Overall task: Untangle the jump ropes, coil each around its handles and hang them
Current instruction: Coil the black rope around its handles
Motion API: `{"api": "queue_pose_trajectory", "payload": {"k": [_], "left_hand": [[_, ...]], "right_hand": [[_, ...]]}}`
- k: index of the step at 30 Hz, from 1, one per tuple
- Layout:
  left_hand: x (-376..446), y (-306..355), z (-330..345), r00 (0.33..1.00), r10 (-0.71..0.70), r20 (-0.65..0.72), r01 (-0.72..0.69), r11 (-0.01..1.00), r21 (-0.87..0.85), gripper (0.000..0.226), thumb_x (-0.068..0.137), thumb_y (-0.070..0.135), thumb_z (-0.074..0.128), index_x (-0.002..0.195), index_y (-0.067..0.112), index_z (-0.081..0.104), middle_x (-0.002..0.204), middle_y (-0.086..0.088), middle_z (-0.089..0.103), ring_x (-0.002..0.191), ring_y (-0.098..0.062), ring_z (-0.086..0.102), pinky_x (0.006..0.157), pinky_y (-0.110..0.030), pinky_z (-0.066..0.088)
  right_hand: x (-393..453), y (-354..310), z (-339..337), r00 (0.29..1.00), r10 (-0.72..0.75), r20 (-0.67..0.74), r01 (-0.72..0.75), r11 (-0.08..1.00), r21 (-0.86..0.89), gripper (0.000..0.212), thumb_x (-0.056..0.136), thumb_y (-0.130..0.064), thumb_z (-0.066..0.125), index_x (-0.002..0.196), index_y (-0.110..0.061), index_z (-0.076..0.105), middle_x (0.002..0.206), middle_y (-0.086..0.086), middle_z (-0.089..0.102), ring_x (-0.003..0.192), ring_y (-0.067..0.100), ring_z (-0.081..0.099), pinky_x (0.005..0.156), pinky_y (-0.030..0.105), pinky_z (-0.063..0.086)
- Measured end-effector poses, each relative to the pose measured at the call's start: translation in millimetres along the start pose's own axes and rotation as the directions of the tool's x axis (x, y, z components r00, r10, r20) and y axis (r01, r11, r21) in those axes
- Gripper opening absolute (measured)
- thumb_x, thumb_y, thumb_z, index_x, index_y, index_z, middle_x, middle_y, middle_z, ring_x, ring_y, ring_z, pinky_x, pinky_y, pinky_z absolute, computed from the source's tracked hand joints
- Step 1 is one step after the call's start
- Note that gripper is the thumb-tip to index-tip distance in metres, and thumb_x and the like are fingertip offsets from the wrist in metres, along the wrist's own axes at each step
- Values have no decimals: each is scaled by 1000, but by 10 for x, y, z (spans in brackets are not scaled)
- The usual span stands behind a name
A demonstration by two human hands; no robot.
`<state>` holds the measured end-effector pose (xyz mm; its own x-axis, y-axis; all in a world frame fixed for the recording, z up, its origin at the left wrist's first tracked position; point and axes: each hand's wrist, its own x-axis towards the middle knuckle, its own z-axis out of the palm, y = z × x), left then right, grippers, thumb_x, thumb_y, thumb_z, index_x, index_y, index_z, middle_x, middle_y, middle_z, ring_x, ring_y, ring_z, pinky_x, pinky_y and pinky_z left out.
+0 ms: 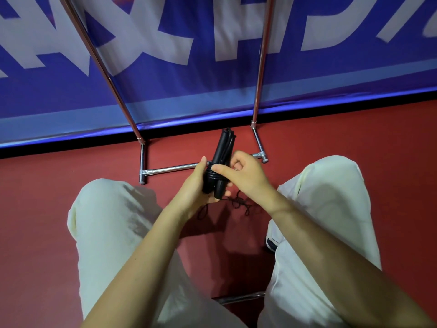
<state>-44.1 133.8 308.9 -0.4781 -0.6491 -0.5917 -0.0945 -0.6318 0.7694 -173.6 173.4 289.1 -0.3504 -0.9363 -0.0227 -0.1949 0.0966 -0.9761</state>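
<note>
A black jump rope, its two handles held together with cord wound round their middle, stands upright between my hands. My left hand grips the lower part of the handles from the left. From the right, my right hand pinches the wound cord with thumb and fingers. A thin black cord lies tangled in loops on the red floor just below my hands.
A chrome rack stands on the red floor ahead, with two uprights rising against a blue banner with white letters. My knees in pale trousers flank my arms. Another chrome bar lies near my feet.
</note>
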Motion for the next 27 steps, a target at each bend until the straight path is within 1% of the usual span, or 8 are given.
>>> {"api": "queue_pose_trajectory", "payload": {"k": [4,9,12,15,18,21,23,27], "left_hand": [[2,-128,49,981,138,-133,-134,990,40,68,104,53,25,110,0,68,69,-16,65,51,-23,59,49,-24,50],[-22,-48,31,984,119,-130,-139,978,-155,66,98,64,31,92,7,64,57,-8,52,38,-17,43,42,-22,44],[-26,-71,33,974,167,-155,-189,972,-141,52,99,55,41,98,8,64,57,-8,50,39,-15,38,42,-22,41],[-5,-100,35,945,262,-197,-283,955,-87,44,102,45,43,98,8,66,55,-9,51,40,-17,40,43,-23,40],[34,-115,26,906,343,-249,-352,936,7,41,103,42,43,96,7,64,56,-12,55,42,-20,45,43,-24,40],[71,-111,10,867,389,-312,-385,920,80,37,102,38,45,88,8,61,58,-13,57,42,-21,50,42,-24,41],[92,-100,-9,852,400,-337,-394,915,88,35,102,37,47,85,8,60,59,-13,57,42,-20,51,42,-25,43],[135,-71,-33,835,415,-362,-402,908,114,34,102,35,49,79,11,56,59,-15,56,42,-24,52,43,-26,44]], "right_hand": [[-6,-28,25,999,1,51,0,1000,-17,42,84,-23,75,68,0,44,42,-11,40,37,3,37,43,19,30],[87,9,-34,988,-81,133,105,978,-183,31,93,-31,61,63,-26,52,50,-13,49,48,4,42,53,24,35],[78,0,-46,978,-151,147,188,940,-286,32,94,-36,49,62,-35,48,57,-13,52,56,6,46,61,36,41],[67,-28,-47,975,-159,156,197,944,-263,32,100,-27,46,70,-39,50,61,-20,54,60,3,47,63,32,39],[52,-11,-49,971,-177,163,220,929,-296,25,97,-33,42,75,-34,55,60,-14,51,62,9,50,65,40,44],[55,11,-49,962,-186,198,240,924,-299,9,97,-30,51,94,-22,54,58,-10,48,57,10,45,60,34,40],[67,1,-74,960,-176,219,235,929,-286,10,94,-24,60,96,-21,51,62,-7,51,57,11,46,60,33,40],[122,88,-147,957,-274,101,291,867,-405,6,93,-19,62,95,-16,66,84,-5,62,78,13,58,73,34,48]]}}
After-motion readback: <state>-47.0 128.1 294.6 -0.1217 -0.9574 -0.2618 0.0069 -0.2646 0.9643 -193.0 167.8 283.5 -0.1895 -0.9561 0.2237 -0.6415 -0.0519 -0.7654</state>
